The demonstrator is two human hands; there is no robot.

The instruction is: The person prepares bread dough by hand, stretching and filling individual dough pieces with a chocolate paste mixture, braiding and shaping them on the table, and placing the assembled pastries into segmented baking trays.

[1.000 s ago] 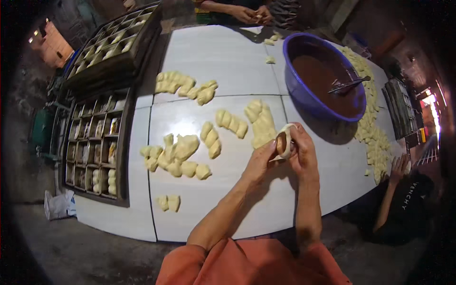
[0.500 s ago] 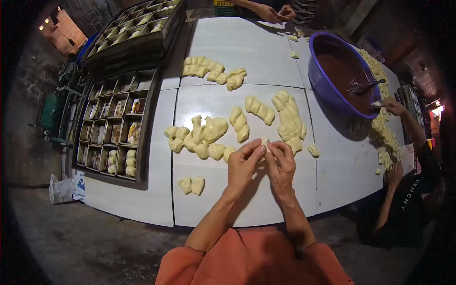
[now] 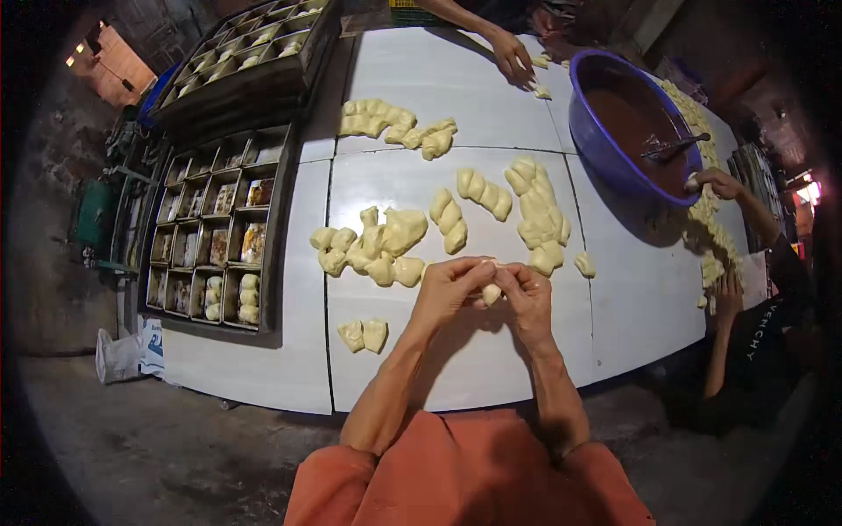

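Between my two hands is a small piece of pale yellow dough [image 3: 492, 294], pinched at its upper end. My left hand [image 3: 445, 291] grips it with thumb and fingers from the left. My right hand [image 3: 531, 300] closes on it from the other side, the fingertips nearly meeting. Just beyond my hands lie twisted dough rolls [image 3: 448, 219] and a long dough cluster [image 3: 538, 215]. A heap of dough lumps [image 3: 377, 245] sits to the left. Two joined small pieces [image 3: 363, 334] rest near my left forearm, and a single piece [image 3: 585, 264] lies right of my right hand.
Divided metal baking tins [image 3: 219, 228] stand at the left, some cells holding dough. Another tin rack [image 3: 250, 48] is behind. A purple basin [image 3: 589, 140] of brown filling stands at the right. Co-workers' hands [image 3: 510, 58] reach in at the far edge and right side [image 3: 721, 184].
My hands have turned the dough so that it now hangs below the fingertips. The far co-worker's hand has reached forward to a dough piece on the table.
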